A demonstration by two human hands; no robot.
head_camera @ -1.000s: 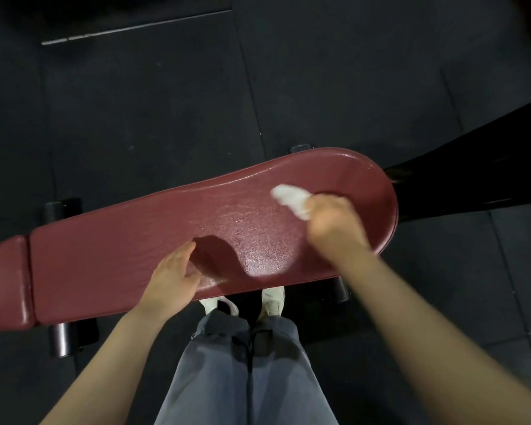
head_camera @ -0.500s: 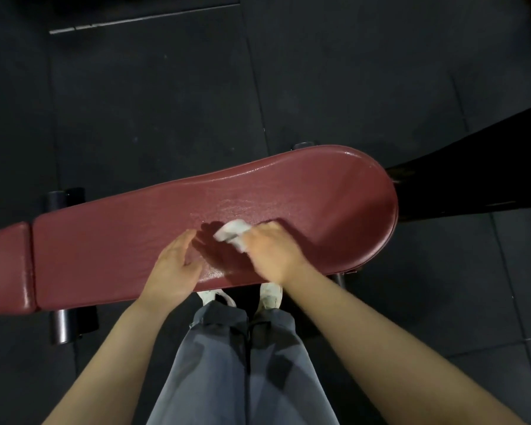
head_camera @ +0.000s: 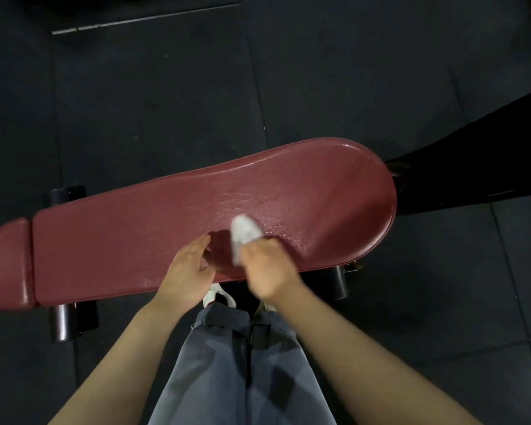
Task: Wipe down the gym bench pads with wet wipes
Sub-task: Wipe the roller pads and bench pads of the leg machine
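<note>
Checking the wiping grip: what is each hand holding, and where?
Right hand grips the white wipe by its near end; left hand holds nothing.

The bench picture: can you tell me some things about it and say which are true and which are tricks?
1. The right hand grips a white wipe. True.
2. The wipe is on the floor. False: it is on the red pad, near its front edge.
3. The left hand holds a spray bottle. False: it holds nothing and rests on the pad with straight fingers.
4. A second pad sits to the left, across a narrow gap. True.
5. The pad is blue. False: it is dark red.
6. The floor is dark. True.
</note>
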